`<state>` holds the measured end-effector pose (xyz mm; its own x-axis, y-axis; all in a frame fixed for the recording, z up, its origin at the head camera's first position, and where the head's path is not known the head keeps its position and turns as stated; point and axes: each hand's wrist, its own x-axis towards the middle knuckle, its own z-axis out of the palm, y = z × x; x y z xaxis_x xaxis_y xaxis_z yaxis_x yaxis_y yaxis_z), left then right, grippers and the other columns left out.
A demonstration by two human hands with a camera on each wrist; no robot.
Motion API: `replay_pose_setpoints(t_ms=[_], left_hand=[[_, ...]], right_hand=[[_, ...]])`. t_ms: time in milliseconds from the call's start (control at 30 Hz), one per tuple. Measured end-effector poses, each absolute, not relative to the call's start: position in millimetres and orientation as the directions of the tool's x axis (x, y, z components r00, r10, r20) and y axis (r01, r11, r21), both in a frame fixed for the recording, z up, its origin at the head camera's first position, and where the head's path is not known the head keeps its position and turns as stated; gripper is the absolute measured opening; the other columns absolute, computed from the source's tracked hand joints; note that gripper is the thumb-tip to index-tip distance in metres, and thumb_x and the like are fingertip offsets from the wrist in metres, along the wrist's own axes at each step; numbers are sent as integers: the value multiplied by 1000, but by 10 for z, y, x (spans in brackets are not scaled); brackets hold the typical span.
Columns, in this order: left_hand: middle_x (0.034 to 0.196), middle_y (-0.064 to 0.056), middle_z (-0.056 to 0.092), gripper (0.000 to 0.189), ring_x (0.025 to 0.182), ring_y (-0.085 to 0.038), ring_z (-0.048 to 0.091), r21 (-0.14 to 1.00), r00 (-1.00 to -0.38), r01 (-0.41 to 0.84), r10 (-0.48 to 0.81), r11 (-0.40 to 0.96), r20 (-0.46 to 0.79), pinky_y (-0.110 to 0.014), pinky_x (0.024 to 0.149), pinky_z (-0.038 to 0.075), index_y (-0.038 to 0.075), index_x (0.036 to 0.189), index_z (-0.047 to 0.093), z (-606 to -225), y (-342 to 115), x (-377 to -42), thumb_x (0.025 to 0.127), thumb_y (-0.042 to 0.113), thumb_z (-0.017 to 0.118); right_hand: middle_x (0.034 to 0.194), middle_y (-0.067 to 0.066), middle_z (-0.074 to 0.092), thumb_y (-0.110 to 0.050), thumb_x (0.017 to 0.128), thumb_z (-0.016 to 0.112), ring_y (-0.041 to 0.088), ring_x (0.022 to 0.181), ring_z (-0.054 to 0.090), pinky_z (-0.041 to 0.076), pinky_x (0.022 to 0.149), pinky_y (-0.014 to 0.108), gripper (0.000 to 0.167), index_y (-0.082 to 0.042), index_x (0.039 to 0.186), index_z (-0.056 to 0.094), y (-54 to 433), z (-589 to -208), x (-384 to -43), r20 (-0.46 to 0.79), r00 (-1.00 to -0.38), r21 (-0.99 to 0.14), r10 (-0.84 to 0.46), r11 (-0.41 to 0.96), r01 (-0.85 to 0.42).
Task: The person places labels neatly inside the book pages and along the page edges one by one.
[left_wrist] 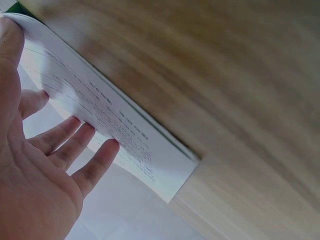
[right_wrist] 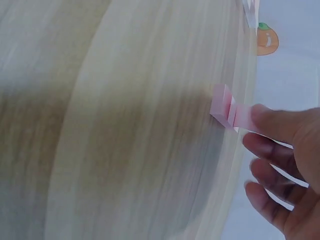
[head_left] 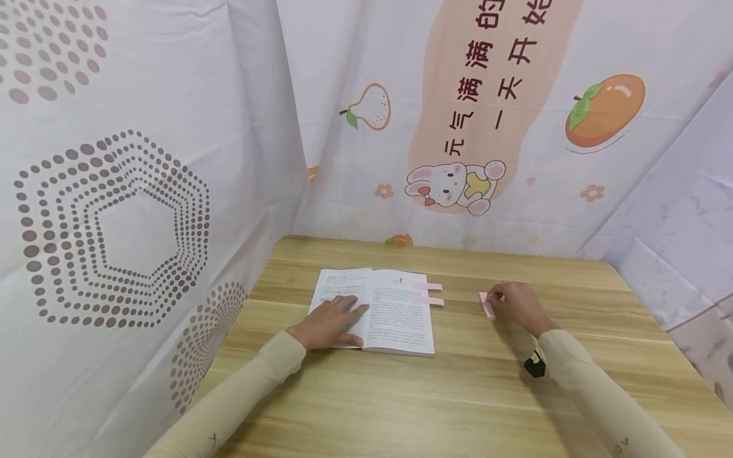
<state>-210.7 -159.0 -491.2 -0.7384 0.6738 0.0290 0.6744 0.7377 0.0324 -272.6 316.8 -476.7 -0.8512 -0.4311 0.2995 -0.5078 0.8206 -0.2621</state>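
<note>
An open book point(head_left: 401, 327) lies on the wooden table, printed pages facing up. My left hand point(head_left: 331, 321) rests on its left page with the fingers spread; the left wrist view shows the fingertips point(left_wrist: 107, 147) on the paper. Two pink sticky notes point(head_left: 434, 301) jut out past the right page's edge. To the right of the book, a small pink sticky note pad point(head_left: 485, 306) sits on the table. My right hand point(head_left: 520, 306) pinches a pink sticky note point(right_wrist: 244, 118) between thumb and index finger, and it still meets the pad's top in the right wrist view.
The wooden table point(head_left: 366, 407) runs up to a printed white curtain point(head_left: 343, 184) at the back. Another patterned curtain point(head_left: 137, 242) hangs along the left side. A small black item point(head_left: 535, 365) with a yellow mark shows by my right cuff.
</note>
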Motion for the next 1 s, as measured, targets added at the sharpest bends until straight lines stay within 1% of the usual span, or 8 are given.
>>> replay_pose_setpoints(t_ms=[100,167,367,567,700,867,933,1000], left_hand=[[154,-19,46,88,136,-37,49,22,-740,673,672,739,28,-56,100,49,16,158,43,-4919,-1591,-2120,91,71,53],[154,-19,46,88,136,-37,49,25,-740,673,672,739,29,-56,100,49,16,158,43,-4914,-1591,-2124,91,71,53],[153,-20,46,87,136,-38,49,24,-736,677,677,735,29,-57,99,50,15,158,44,-4906,-1590,-2117,91,71,53],[154,-20,46,87,137,-38,48,30,-739,673,673,739,20,-57,100,49,15,158,43,-4895,-1584,-2097,91,70,53],[154,-20,46,87,137,-39,48,34,-740,672,672,739,21,-57,100,49,15,158,43,-4898,-1582,-2098,91,69,54],[153,-20,47,87,136,-39,48,34,-741,671,671,741,20,-57,100,49,15,157,44,-4905,-1580,-2102,91,70,55],[154,-20,46,87,137,-39,48,37,-743,669,669,742,16,-57,101,48,15,158,44,-4906,-1577,-2104,91,70,55],[154,-20,46,87,137,-39,48,35,-744,669,669,743,13,-57,101,48,15,158,43,-4906,-1577,-2106,91,70,55]], right_hand=[[88,7,75,-6,85,82,31,82,67,54,76,51,7,-3,91,78,3155,-4776,-2749,281,-851,-217,-443,835,-506],[92,7,75,-7,84,84,33,86,67,54,79,53,10,-6,93,79,3143,-4779,-2755,262,-854,-198,-449,841,-503],[96,7,76,-8,87,81,32,89,65,55,80,51,13,-5,99,79,3075,-4794,-2761,225,-850,-166,-477,840,-516],[96,9,75,-8,90,79,30,88,62,57,77,46,9,-5,98,80,3000,-4808,-2779,211,-839,-92,-502,844,-528],[93,12,74,-2,89,78,31,85,62,58,75,45,8,0,97,80,2973,-4793,-2773,220,-830,-74,-512,840,-538],[84,13,72,3,87,78,28,77,60,58,71,43,2,1,89,77,2958,-4794,-2766,248,-815,-28,-524,837,-547],[81,11,71,3,87,77,26,74,59,57,69,42,5,0,85,75,2955,-4805,-2768,255,-811,-10,-526,837,-546],[80,11,71,3,89,76,25,72,57,56,67,42,6,0,84,75,2956,-4810,-2774,251,-817,-10,-519,843,-538]])
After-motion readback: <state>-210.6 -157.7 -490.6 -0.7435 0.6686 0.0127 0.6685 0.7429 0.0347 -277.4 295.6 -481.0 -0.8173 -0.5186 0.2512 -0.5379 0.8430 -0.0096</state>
